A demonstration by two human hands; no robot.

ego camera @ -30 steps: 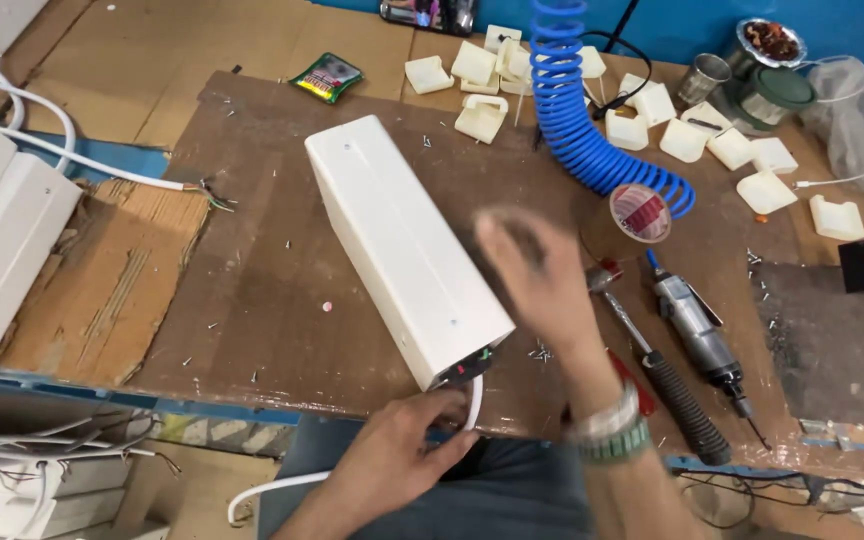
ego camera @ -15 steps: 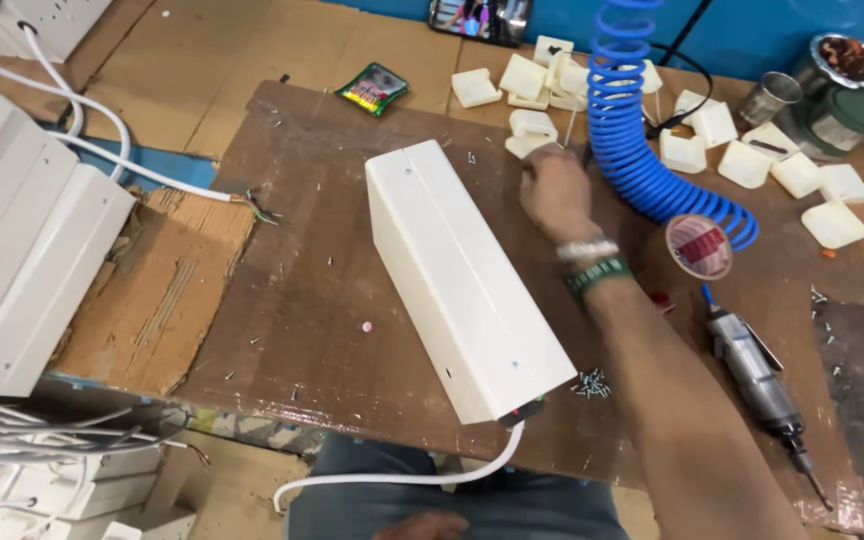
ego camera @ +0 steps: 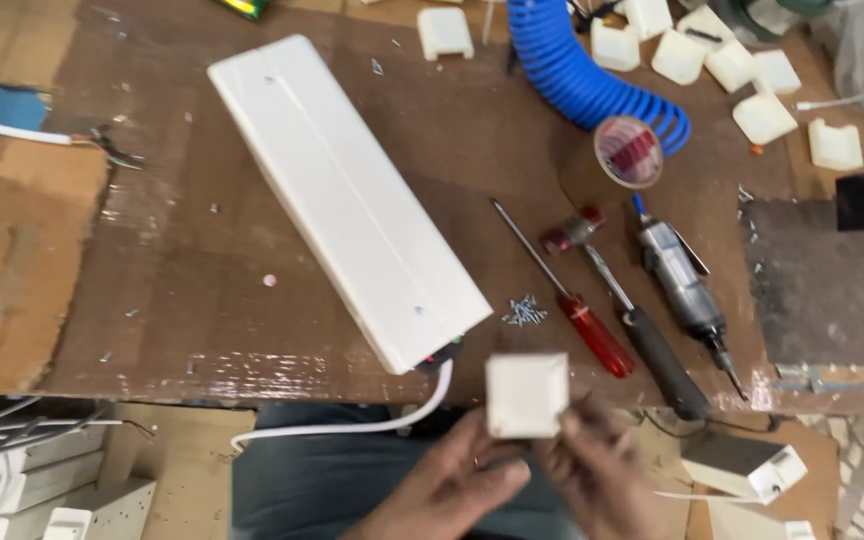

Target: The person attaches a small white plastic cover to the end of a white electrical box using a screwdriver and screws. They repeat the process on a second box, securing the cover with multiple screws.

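Worn brown workbench [ego camera: 202, 250], scarred and dusty, with a patch of lighter cardboard [ego camera: 22, 250] laid on its left end. Below the near edge, white housings and loose grey wires [ego camera: 22, 450] sit stacked at the left; a tiled floor shows at the far right.

On the bench: a long white rectangular casing [ego camera: 347, 195], lying flat, its long axis running diagonally from far left to near right. The near end sits at the bench edge, where a white cable [ego camera: 352, 425] leaves it and droops below the bench. Just right of that end, a small heap of screws [ego camera: 524, 310], then a red-handled screwdriver [ego camera: 572, 300], a small hammer [ego camera: 622, 310] and a grey pneumatic driver [ego camera: 682, 285], all lying roughly parallel. A blue coiled air hose [ego camera: 582, 70] and a tape roll [ego camera: 628, 152] lie beyond, with cream plastic caps [ego camera: 762, 115] scattered at the far right.

Item in hand: a small white square cap [ego camera: 526, 393], plain flat face turned up to the camera, edges roughly square to the bench edge, no evident long axis. It is held just off the near bench edge, over the person's lap. Left hand [ego camera: 452, 485] grips its lower left corner; right hand [ego camera: 597, 470] pinches its right side
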